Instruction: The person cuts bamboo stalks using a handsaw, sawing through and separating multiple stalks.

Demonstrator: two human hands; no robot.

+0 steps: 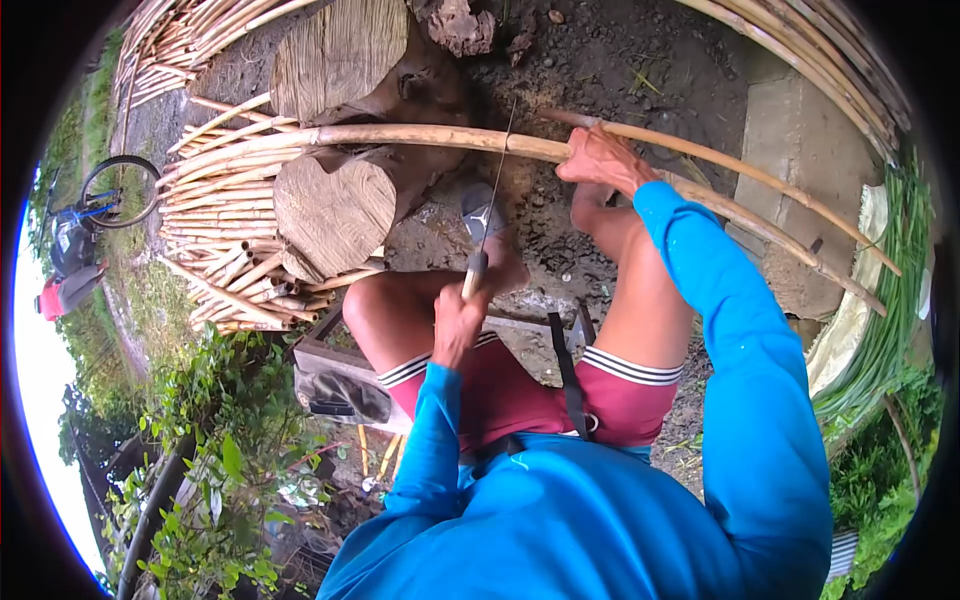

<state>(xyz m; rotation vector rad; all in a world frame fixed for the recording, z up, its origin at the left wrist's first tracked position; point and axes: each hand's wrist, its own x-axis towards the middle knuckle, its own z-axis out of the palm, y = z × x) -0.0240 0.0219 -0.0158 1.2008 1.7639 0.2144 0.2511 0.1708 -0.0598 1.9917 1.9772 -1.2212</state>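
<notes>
My left hand (458, 325) is closed round the pale handle of a long thin-bladed tool (476, 272). Its blade, seen nearly edge-on, points forward and crosses a long bamboo pole (420, 135). My right hand (603, 160) grips this pole just right of the blade. To the left the pole passes over two cut logs, a nearer one (335, 212) and a farther one (340, 55); its other end runs out to the right past my right forearm. A second thin pole (730, 165) lies beside it, touching or very near my right hand.
Cut bamboo pieces (225, 205) are stacked left of the logs. More long poles (810, 50) curve along the upper right. Green stalks (890, 320) lie on a pale sack at right. A wooden bench (345, 360) is under me. A person (72, 290) and a bicycle (118, 192) are far left.
</notes>
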